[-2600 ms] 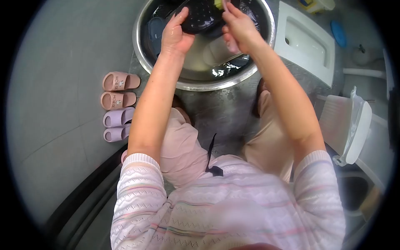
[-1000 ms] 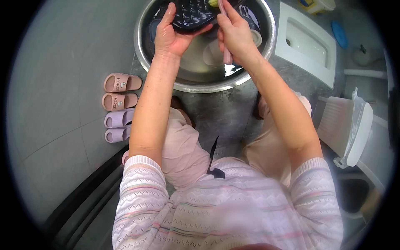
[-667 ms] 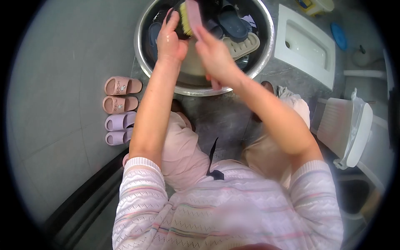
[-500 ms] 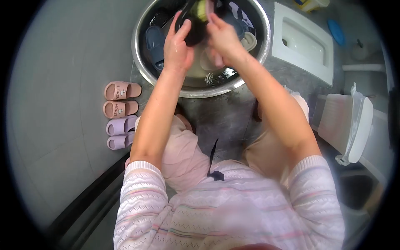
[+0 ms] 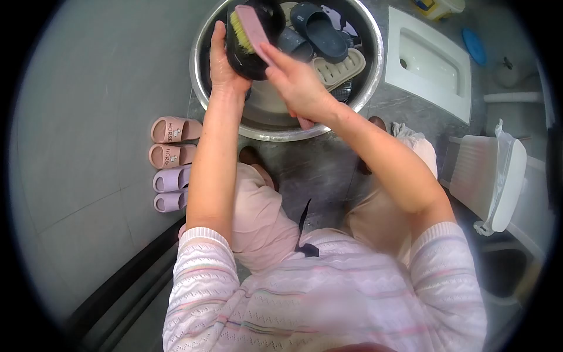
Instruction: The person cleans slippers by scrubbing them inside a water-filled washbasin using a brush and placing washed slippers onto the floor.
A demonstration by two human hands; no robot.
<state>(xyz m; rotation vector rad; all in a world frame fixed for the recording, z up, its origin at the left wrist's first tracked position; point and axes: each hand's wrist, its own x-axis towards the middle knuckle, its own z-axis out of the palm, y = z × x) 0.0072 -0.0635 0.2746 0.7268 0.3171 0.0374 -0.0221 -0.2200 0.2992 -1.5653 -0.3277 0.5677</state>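
Note:
My left hand (image 5: 227,69) grips a black slipper (image 5: 251,66) from its left side, holding it above the metal basin (image 5: 275,135). Closed round a pink handle, my right hand (image 5: 300,87) holds a scrubbing brush (image 5: 253,29). Its yellow bristles face left, against or very close to the slipper. Dark blue slippers (image 5: 321,34) and a beige slipper (image 5: 342,68) with slots lie in the basin to the right. Cloudy water (image 5: 267,104) shows at the basin's near side. The fingers of my left hand are partly hidden behind the black slipper.
Pink slippers (image 5: 171,156) and lilac slippers (image 5: 170,180) stand on the floor at left, by the grey wall. A white squat toilet (image 5: 434,73) is right of the basin. A lidded white bin (image 5: 478,170) stands nearer on the right. A blue disc (image 5: 474,46) lies beyond the toilet.
My right hand with the brush has moved left and nearer, over the black slipper. The slipper has also come left, uncovering the blue and beige slippers in the basin.

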